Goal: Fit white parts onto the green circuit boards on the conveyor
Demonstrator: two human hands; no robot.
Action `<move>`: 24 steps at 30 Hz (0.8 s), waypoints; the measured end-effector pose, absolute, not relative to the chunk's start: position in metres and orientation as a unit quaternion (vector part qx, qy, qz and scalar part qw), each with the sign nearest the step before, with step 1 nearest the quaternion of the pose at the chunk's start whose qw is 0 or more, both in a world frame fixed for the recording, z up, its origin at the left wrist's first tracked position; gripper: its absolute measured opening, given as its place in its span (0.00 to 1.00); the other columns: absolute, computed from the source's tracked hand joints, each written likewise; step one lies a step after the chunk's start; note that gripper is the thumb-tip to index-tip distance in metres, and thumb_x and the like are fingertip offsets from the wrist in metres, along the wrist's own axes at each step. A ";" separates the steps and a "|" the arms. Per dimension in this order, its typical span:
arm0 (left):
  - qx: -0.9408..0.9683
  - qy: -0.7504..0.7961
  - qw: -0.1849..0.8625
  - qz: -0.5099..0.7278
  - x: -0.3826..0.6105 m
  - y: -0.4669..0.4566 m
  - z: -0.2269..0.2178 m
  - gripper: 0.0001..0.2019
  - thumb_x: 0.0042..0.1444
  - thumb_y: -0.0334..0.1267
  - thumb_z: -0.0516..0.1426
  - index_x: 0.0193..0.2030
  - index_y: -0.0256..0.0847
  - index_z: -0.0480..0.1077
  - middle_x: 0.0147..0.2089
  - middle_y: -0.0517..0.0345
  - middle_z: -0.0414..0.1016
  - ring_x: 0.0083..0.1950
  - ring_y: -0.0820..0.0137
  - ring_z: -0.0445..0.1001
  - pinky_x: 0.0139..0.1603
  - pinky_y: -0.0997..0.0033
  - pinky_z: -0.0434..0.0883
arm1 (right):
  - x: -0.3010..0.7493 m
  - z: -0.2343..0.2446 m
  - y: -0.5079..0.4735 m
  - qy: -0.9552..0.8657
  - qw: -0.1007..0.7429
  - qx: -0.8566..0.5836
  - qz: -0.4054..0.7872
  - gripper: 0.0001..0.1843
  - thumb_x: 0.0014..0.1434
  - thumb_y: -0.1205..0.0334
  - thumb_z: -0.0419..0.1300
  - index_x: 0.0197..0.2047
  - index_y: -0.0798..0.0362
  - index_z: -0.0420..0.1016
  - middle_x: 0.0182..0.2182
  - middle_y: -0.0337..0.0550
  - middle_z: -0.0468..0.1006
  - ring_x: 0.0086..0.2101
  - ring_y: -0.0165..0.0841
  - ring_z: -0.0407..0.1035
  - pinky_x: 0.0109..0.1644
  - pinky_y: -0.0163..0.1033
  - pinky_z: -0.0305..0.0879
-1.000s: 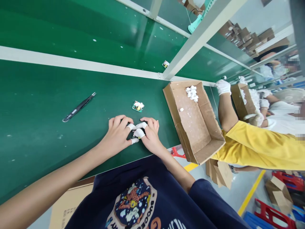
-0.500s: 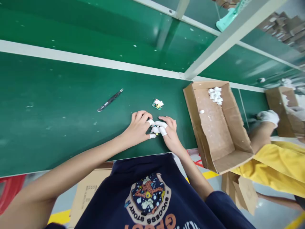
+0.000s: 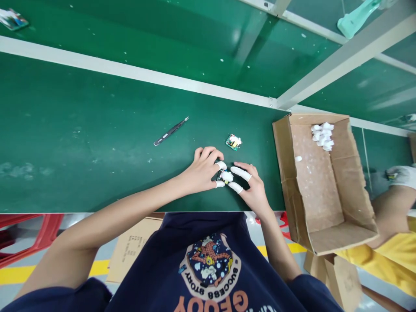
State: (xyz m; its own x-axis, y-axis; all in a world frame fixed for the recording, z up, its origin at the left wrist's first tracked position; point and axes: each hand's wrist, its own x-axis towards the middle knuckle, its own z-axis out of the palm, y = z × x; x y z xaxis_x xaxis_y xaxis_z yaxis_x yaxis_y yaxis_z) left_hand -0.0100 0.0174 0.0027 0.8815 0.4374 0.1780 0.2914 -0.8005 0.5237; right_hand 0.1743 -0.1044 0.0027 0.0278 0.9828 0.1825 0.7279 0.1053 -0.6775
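Observation:
A small green circuit board [image 3: 220,177] lies on the green bench near its front edge, with a rounded white piece [image 3: 226,177] on it. My left hand [image 3: 204,172] grips the board's left side between thumb and index finger, both in white finger cots. At its right is my right hand [image 3: 251,184], thumb and index finger spread apart in white cots and holding nothing. Just beyond sits a second circuit board [image 3: 234,142] topped with white lumps. Black tweezers [image 3: 170,131] rest farther left.
An open cardboard box [image 3: 294,195] stands to the right, holding a heap of small white pieces [image 3: 323,135]. Past it, a co-worker's gloved hand [image 3: 403,177] works. A metal post [image 3: 338,60] rises behind the box. Another board [image 3: 13,19] lies at the far left.
My right thumb and index finger have parted from the white piece and opened. My left hand still grips the board. The whole view has shifted, so things appear farther right.

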 end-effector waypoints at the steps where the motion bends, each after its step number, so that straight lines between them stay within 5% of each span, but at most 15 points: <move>1: 0.941 0.190 0.240 0.147 -0.011 0.019 0.004 0.18 0.53 0.45 0.62 0.45 0.36 0.70 0.55 0.45 0.66 0.60 0.52 0.56 0.54 0.48 0.55 | 0.176 0.003 -0.105 -0.669 0.332 -0.635 0.198 0.19 0.60 0.58 0.62 0.55 0.45 0.69 0.54 0.49 0.71 0.54 0.43 0.64 0.59 0.58 0.59; 4: 0.946 0.179 0.221 0.155 -0.013 0.021 0.007 0.14 0.55 0.43 0.61 0.43 0.36 0.71 0.55 0.45 0.66 0.60 0.52 0.56 0.54 0.48 0.54 | 0.180 0.003 -0.106 -0.673 0.341 -0.627 0.194 0.17 0.59 0.60 0.63 0.52 0.45 0.71 0.53 0.49 0.72 0.53 0.42 0.65 0.56 0.54 0.64; 8: 0.947 0.162 0.222 0.169 -0.013 0.020 0.006 0.07 0.58 0.40 0.59 0.37 0.38 0.72 0.53 0.47 0.69 0.58 0.54 0.58 0.53 0.51 0.55 | 0.176 0.001 -0.106 -0.664 0.350 -0.637 0.177 0.12 0.59 0.60 0.63 0.47 0.46 0.73 0.48 0.46 0.74 0.50 0.41 0.68 0.61 0.58 0.58; 13: 0.940 0.151 0.240 0.188 -0.011 0.019 0.002 0.06 0.59 0.38 0.59 0.35 0.38 0.72 0.50 0.51 0.71 0.57 0.57 0.59 0.53 0.54 0.56 | 0.171 -0.001 -0.101 -0.657 0.356 -0.640 0.177 0.06 0.60 0.60 0.62 0.42 0.47 0.74 0.39 0.43 0.76 0.44 0.39 0.71 0.60 0.57 0.58; 20: 0.936 0.157 0.255 0.184 -0.010 0.018 0.001 0.06 0.58 0.38 0.60 0.32 0.38 0.72 0.50 0.53 0.72 0.57 0.58 0.59 0.53 0.54 0.56 | 0.174 0.000 -0.099 -0.667 0.345 -0.629 0.202 0.12 0.59 0.56 0.62 0.46 0.46 0.72 0.42 0.44 0.76 0.45 0.39 0.70 0.61 0.57 0.57; 24: 0.932 0.166 0.260 0.189 -0.010 0.016 0.000 0.06 0.58 0.39 0.60 0.35 0.38 0.72 0.50 0.51 0.71 0.57 0.58 0.59 0.53 0.54 0.56 | 0.168 0.001 -0.099 -0.663 0.350 -0.638 0.174 0.06 0.61 0.59 0.61 0.43 0.46 0.74 0.39 0.42 0.76 0.44 0.38 0.71 0.60 0.57 0.58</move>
State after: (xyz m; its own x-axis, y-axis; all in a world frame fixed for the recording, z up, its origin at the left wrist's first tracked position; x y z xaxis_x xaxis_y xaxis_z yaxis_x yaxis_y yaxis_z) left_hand -0.0096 0.0164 -0.0003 0.8737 0.4079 0.2651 0.2114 -0.8092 0.5482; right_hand 0.1680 -0.0995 0.0011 0.0592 0.9682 0.2431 0.7243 0.1259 -0.6779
